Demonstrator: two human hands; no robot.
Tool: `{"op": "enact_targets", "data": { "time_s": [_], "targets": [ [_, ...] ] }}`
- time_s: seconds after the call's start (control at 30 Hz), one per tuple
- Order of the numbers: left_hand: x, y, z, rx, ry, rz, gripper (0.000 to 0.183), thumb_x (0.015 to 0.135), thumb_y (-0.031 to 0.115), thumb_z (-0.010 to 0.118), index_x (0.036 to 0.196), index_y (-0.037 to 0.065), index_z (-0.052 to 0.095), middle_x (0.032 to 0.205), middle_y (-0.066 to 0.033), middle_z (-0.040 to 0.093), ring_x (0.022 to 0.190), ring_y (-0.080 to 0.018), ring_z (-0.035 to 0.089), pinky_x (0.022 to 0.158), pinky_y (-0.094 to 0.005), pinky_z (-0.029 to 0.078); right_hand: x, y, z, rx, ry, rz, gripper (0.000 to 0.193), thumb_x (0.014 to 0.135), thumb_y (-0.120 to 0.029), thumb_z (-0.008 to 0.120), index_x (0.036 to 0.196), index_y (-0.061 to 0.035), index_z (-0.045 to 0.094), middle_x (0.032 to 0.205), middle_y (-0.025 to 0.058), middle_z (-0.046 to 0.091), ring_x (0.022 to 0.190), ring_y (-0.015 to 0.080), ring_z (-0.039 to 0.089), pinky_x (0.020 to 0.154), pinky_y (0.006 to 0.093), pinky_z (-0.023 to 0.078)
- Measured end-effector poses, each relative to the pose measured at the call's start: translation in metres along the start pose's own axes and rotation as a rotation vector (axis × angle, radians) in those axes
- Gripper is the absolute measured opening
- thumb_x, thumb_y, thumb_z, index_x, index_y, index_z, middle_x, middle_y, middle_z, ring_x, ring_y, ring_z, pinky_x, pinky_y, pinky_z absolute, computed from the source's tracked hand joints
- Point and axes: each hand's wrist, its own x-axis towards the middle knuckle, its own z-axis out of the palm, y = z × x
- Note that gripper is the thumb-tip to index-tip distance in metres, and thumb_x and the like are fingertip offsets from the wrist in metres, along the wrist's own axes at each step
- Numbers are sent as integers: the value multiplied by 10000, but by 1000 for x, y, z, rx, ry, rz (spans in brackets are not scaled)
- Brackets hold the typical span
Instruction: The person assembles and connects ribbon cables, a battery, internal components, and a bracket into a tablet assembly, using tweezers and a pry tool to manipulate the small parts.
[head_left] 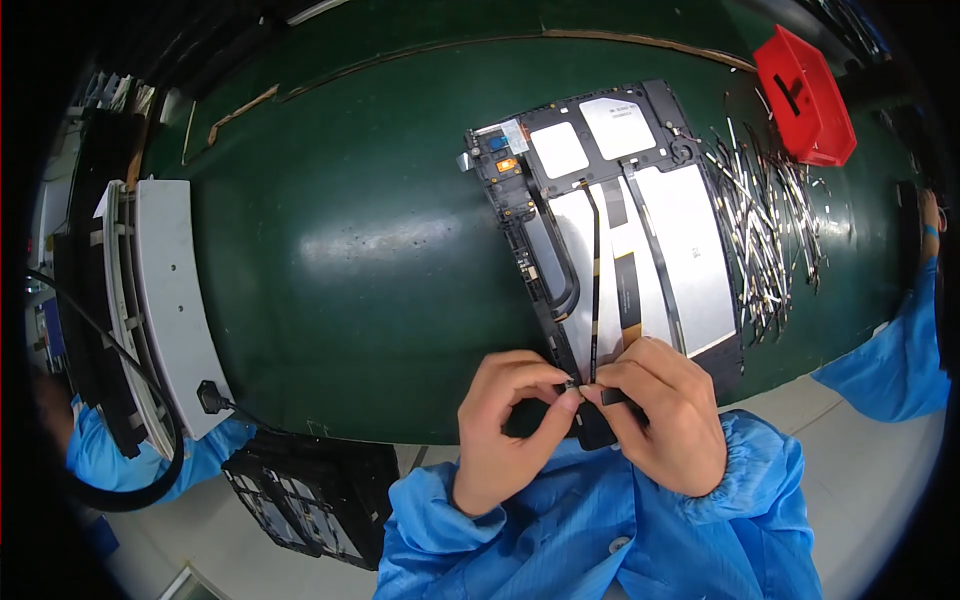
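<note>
An opened tablet-like device [690, 240] lies tilted on the bench, its inner side up, with silver-white panels and black frame parts. From its upper part a thin black ribbon cable [597, 260] runs down to my fingertips at the near edge. My left hand [515, 415] is closed in a pinch at the near left corner; what it grips is hidden. With thumb and forefinger, my right hand [668, 415] pinches the cable's near end. A small black piece [612, 397] shows against the right fingers; its kind is unclear.
Many loose thin strips [765, 230] lie heaped right of the device, below a red plastic bin [810, 100]. At left stand a long white housing [172, 290] and a black plug [212, 397]. Below the bench edge sit stacked black device frames [310, 500]. Other people's blue sleeves [890, 355] show at both sides.
</note>
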Motion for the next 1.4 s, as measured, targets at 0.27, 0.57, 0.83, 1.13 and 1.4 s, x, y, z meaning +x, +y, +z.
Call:
{"op": "enact_targets", "data": {
  "time_s": [0.27,0.57,0.83,1.13,1.4],
  "targets": [
    [2,-1,-9,-400,-126,-214,232,811,-60,627,1021,-18,539,1013,-81,512,886,-122,572,785,-251,498,3,-6,-12,-3,-86,-62,208,716,-19,665,911,-4,596,771,101,523,682,300,564,589,366,472],
    [-32,8,-25,-286,-261,-411,213,882,49,578,1069,-54,569,998,-122,612,933,-142,597,843,-257,478,-3,-8,-10,-60,-108,-75,216,720,-120,714,874,-34,591,766,76,526,639,248,598,541,337,479],
    [-39,11,-16,-323,-149,-439,177,825,15,657,991,-39,629,942,-117,639,864,-137,629,778,-252,508,-7,2,-5,236,-56,-116,210,696,-60,724,887,-59,637,811,67,545,650,232,608,563,320,495],
    [-23,20,0,-369,-115,-185,192,793,-57,646,984,-30,636,921,-149,632,822,-195,615,730,-264,497,-10,12,-14,400,-48,-88,310,657,0,689,958,-64,662,794,50,601,650,213,617,577,294,503],
    [-4,31,6,339,-34,469,245,704,-7,719,933,55,657,901,-108,689,949,-278,614,779,-354,497,-19,11,-19,360,-4,-441,302,641,-4,612,938,-34,659,888,74,595,634,211,606,549,291,504]
  ]
}}
